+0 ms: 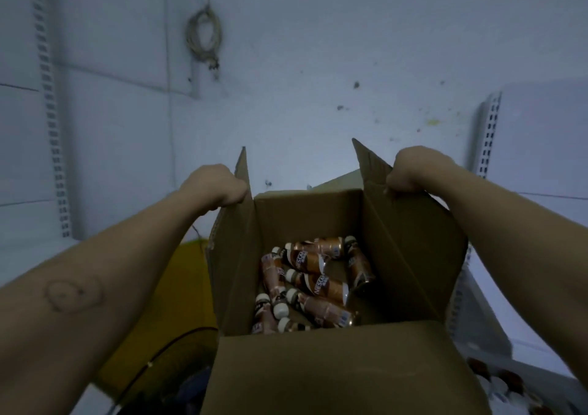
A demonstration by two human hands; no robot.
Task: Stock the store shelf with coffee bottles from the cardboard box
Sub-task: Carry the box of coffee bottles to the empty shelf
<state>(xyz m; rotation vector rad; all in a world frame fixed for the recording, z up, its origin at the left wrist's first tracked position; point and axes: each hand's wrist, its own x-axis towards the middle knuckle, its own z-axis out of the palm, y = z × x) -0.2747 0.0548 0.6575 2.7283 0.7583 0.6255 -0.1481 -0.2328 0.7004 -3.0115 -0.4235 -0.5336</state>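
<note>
Coffee bottles [321, 284]: about ten | box [318, 376]: one | grips: left hand [216, 185], right hand [413, 172] clutch flaps

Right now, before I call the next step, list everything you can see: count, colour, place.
cardboard box: one, brown, centre, flaps up
coffee bottles: about ten showing, brown with white caps, lying jumbled on the box floor
shelf uprights: two, white, slotted, far left and far right
coiled cord: one, pale, hanging on the wall above
yellow object: one, left of the box, unclear what
bottles outside the box: a few, blurred, bottom right
left hand: gripping the left flap
right hand: gripping the right flap
</note>
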